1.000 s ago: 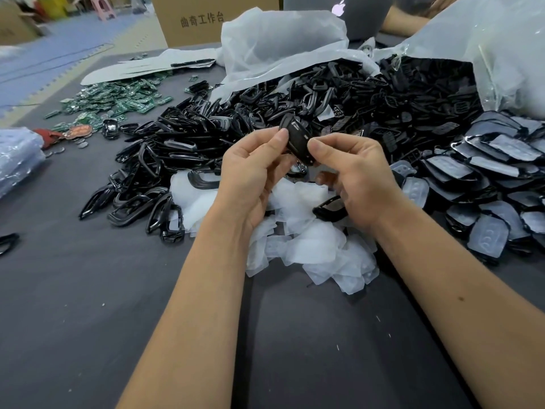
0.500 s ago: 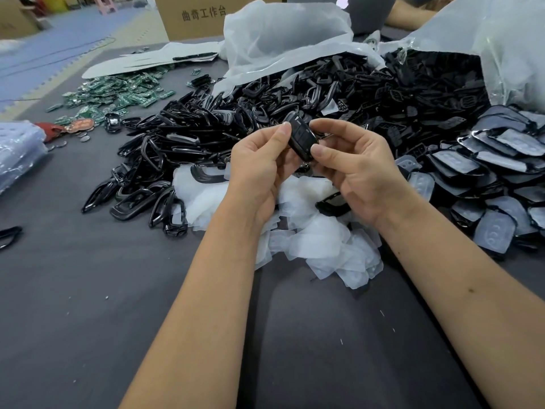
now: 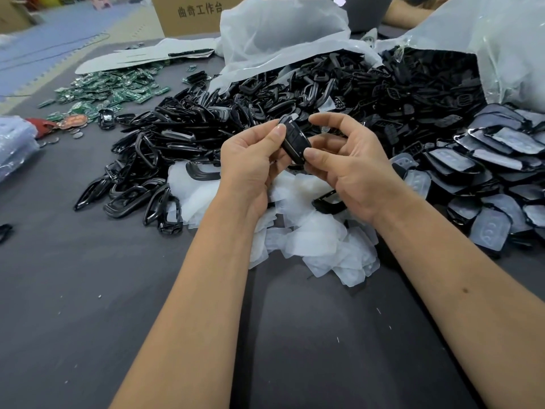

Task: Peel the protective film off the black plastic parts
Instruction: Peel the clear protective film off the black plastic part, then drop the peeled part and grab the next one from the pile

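Left hand (image 3: 250,160): fingers curled, thumb tip pressed on the upper end of a small black oblong plastic key-fob shell (image 3: 295,140). Right hand (image 3: 351,169): thumb pinches the shell's lower end, index finger arched over its top; the remaining fingers are hidden behind the palm.

The shell is held in the air between both hands. Its long axis runs from upper left to lower right, button face towards the camera. Whether any film remains on it is too small to tell.

Directly below the shell: a heap of peeled translucent white film pieces (image 3: 318,243), partly covered by both wrists.

Beyond and left of the shell: a large pile of glossy black plastic frames (image 3: 177,149) spilling from a crumpled white plastic bag (image 3: 280,33). Right of the shell: overlapping black shells with grey film still on (image 3: 489,175), cut off at the picture's right edge.

Far left of the shell: scattered green circuit boards (image 3: 112,87). Behind them, a brown cardboard box with printed characters (image 3: 191,13), cropped at the top.

Near side of the shell: bare dark grey table mat (image 3: 73,305), open to the lower edge save for the two forearms.
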Motion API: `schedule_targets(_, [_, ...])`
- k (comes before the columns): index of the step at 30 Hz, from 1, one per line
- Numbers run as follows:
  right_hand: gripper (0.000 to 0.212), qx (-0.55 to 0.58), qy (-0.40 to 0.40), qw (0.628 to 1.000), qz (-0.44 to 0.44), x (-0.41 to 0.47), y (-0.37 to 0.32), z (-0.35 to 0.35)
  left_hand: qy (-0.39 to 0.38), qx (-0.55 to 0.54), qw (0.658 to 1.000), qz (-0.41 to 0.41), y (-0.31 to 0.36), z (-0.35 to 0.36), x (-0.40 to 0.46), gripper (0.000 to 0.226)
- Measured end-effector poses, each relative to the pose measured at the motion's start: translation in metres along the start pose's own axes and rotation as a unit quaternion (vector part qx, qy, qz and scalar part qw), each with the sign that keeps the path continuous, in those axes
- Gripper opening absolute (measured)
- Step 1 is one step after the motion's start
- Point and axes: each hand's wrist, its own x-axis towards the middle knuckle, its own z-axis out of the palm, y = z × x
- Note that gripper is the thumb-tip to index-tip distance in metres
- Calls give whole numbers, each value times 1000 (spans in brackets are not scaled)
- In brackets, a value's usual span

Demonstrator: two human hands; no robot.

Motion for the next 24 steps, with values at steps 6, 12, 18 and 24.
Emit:
schedule_targets(6, [44, 15, -4, 1000, 4, 0, -3, -6, -35, 0, 999, 0, -1, 0, -2, 9])
schedule_targets(12, [48, -75, -36, 996, -34, -5, -24, -15, -90, 3, 996, 0, 1, -2, -4, 10])
schedule_targets(18, [45, -355, -49, 924, -133, -17, -61, -37, -157, 74, 982, 74, 0, 9, -14, 15])
schedule_targets(24, [50, -557, 32, 820, -127, -31, -91, -86, -171, 341, 890, 248, -29, 73, -31, 22])
